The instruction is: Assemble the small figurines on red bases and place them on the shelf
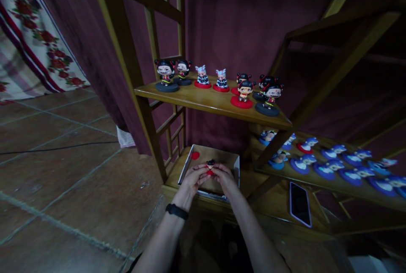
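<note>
Between my two hands, over an open cardboard box, is a small black-haired figurine with red on its lower part. My left hand grips it from the left, fingers closed at its base. From the other side my right hand pinches it with the thumb and fingers. Inside the box, near its back left corner, lies a red disc. The undersides of the fingers and part of the figurine's base are hidden.
A wooden shelf above the box carries several figurines on red and dark round bases. On a lower shelf at right stand several blue-and-white figurines. A phone lies below them. The shelf post rises left of the box.
</note>
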`<state>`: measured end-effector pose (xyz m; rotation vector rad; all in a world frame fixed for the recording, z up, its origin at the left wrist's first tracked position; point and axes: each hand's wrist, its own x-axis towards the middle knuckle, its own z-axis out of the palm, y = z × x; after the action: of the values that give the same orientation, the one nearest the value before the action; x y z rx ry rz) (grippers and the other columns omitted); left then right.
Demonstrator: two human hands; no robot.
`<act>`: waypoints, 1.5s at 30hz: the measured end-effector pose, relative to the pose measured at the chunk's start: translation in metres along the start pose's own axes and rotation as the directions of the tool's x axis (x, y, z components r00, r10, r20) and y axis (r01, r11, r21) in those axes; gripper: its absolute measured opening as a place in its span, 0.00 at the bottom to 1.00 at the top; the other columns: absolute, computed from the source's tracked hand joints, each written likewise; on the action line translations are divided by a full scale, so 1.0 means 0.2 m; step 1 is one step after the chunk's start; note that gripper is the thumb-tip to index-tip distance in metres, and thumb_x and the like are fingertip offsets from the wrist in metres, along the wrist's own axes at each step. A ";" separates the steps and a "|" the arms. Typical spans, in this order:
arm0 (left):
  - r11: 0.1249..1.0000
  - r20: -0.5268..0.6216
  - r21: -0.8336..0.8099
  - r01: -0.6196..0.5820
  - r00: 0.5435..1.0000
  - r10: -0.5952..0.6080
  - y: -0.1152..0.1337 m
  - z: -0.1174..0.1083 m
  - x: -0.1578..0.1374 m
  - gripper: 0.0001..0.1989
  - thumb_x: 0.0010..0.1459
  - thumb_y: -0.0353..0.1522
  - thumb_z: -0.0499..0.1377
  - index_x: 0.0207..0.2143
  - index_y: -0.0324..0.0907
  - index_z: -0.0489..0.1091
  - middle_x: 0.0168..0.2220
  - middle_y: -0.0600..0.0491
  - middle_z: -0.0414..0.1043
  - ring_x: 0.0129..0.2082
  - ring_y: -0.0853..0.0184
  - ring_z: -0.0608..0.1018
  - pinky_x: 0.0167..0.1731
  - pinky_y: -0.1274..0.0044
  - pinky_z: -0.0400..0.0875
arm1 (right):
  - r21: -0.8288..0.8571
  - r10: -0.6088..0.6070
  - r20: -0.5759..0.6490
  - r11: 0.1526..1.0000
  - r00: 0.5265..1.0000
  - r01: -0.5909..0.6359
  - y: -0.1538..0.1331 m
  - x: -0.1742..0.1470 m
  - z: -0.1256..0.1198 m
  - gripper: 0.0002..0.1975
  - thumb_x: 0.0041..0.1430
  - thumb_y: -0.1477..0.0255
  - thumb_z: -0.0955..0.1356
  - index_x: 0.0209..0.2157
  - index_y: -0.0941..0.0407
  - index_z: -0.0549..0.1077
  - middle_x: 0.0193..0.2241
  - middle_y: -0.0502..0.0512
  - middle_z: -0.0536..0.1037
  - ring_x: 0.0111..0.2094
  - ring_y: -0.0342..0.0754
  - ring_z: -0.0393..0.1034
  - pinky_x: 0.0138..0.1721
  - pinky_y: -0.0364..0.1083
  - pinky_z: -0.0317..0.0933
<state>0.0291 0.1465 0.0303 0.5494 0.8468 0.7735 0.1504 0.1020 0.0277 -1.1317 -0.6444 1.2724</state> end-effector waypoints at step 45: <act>0.959 0.067 0.048 -0.278 0.959 0.275 0.00 0.02 0.00 0.23 0.32 0.20 0.65 0.36 0.38 0.71 0.32 0.50 0.75 0.32 0.68 0.75 0.35 0.78 0.69 | -0.303 -0.306 0.016 0.906 0.952 0.296 0.00 0.04 0.01 0.14 0.40 0.73 0.68 0.34 0.52 0.69 0.33 0.50 0.74 0.37 0.46 0.67 0.41 0.46 0.60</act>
<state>0.0329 0.1461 0.0329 0.7490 0.7466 0.9851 0.1508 0.1108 0.0272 -1.2418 -0.9753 0.9077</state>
